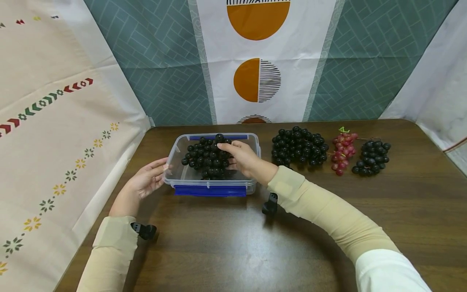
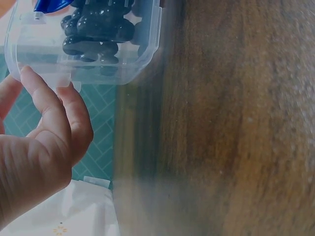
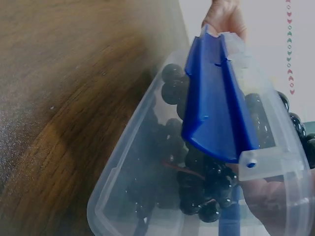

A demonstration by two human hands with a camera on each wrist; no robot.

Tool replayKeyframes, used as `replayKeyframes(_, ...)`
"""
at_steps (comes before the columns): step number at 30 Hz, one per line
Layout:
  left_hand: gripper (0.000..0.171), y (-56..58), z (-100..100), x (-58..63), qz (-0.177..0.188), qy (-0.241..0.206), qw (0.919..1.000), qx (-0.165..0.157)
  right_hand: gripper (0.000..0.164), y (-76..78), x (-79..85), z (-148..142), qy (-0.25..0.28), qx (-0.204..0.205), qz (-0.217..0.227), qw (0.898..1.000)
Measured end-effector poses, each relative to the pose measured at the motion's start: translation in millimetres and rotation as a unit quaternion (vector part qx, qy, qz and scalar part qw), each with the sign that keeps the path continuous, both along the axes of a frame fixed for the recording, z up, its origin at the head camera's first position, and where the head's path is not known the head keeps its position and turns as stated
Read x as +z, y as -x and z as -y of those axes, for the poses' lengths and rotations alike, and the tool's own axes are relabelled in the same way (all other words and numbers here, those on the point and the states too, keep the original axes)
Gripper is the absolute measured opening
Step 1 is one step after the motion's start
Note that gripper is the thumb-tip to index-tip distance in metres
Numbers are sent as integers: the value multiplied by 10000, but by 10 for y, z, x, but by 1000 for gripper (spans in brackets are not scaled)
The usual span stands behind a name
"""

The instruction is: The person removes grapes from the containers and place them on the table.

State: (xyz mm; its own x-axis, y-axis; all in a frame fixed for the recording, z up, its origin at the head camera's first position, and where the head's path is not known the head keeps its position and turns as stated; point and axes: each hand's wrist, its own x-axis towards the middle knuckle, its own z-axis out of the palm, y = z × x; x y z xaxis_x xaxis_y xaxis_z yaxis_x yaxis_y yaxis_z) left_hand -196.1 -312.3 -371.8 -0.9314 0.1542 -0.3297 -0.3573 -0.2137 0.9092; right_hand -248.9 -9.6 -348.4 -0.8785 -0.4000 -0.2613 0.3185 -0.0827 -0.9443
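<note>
A clear plastic container with blue clips stands on the table, a large bunch of black grapes inside it. My right hand reaches over its right side and grips the grapes, thumb on top and fingers lower at their right edge. At the container's left end, my left hand holds the rim with its fingertips. The left wrist view shows those fingers bent against the end wall. Through the cloudy side in the right wrist view, the grapes lie behind a hanging blue clip.
Right of the container lies another big bunch of black grapes. Beside it are a bunch of red grapes and a smaller black bunch. Patterned cloths hang along the back and left edges of the brown table.
</note>
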Motion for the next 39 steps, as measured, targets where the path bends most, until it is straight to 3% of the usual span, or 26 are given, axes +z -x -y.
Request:
replayKeyframes(5,25,4,8,18,0,-29,10000,-16,37,8,34,-15,-17,-28,257,9997)
replayKeyframes(9,28,0,8,23,7,8,10000,-38,23,3,56,-27,13,-86,497,9987)
replayKeyframes(15,22,-9,8,11,-35,82,9999,-84,50,7,110,-64,-31,-52,619,9981)
replayKeyframes(21,20,-1,9,-3,-82,75,9999,-86,51,31,149,-114,136,-95,792,9967)
replayKeyframes(27,19,8,10,3,-72,14,9999,-79,39,58,211,-162,387,-205,895,9950)
replayKeyframes(33,23,7,17,11,-44,-55,10000,-64,52,65,254,-210,482,-215,879,9947)
replayKeyframes(39,22,3,2,10,-17,43,10000,-44,51,64,274,-241,556,-299,905,9939)
